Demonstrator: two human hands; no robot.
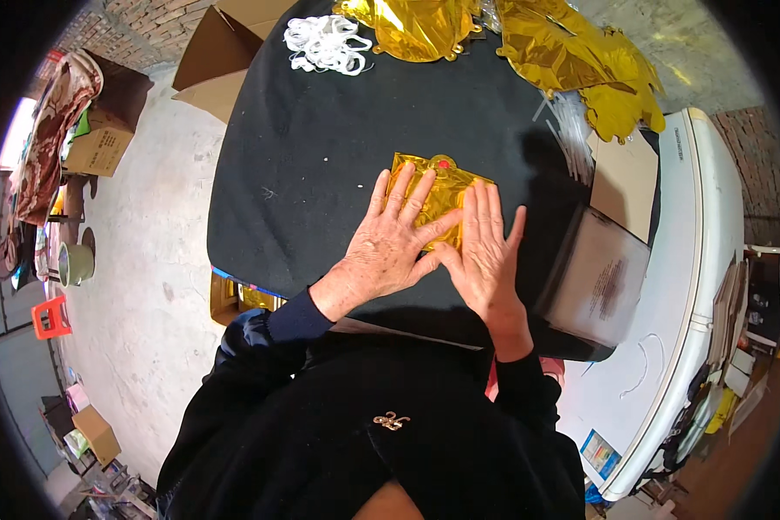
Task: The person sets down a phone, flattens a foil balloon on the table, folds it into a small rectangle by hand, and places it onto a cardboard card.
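A folded gold foil piece (438, 178) with a small red spot at its far edge lies flat on the black cloth of the table (321, 147). My left hand (390, 243) rests palm down on its left part, fingers spread. My right hand (487, 251) presses flat on its right part, fingers close together. The thumbs nearly meet over the foil's near edge. Much of the foil is hidden under both hands.
More crumpled gold foil pieces (572, 56) and a bundle of white cord (325, 43) lie at the table's far side. A stack of clear sleeves (598, 282) and brown card (626, 182) sit to the right, beside a white appliance (693, 286). Cardboard boxes (217, 52) stand at far left.
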